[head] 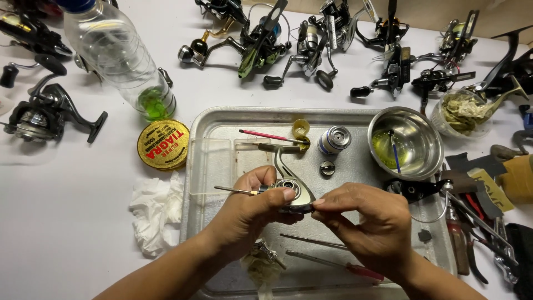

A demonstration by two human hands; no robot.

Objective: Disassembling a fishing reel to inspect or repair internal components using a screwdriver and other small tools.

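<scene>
— What do the hands hold in the head view?

— The left hand (pixel 250 208) pinches a glossy metal reel body (pixel 291 191), fingers curled tight; the right hand (pixel 369 225) touches its lower edge with closed fingertips.

— And underneath?

— A dented, matte aluminium tray (pixel 222 119) on a white table, with a round steel bowl (pixel 427 141) and ribbed spool (pixel 334 139) beyond.

— Which way does the reel lie?

— Its curved stem runs away from the person, toward the tray's far rim.

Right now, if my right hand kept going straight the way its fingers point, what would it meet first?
The right hand points left toward the silver fishing-reel body at its fingertips; it would likely meet that first, then the left hand holding it.
</scene>
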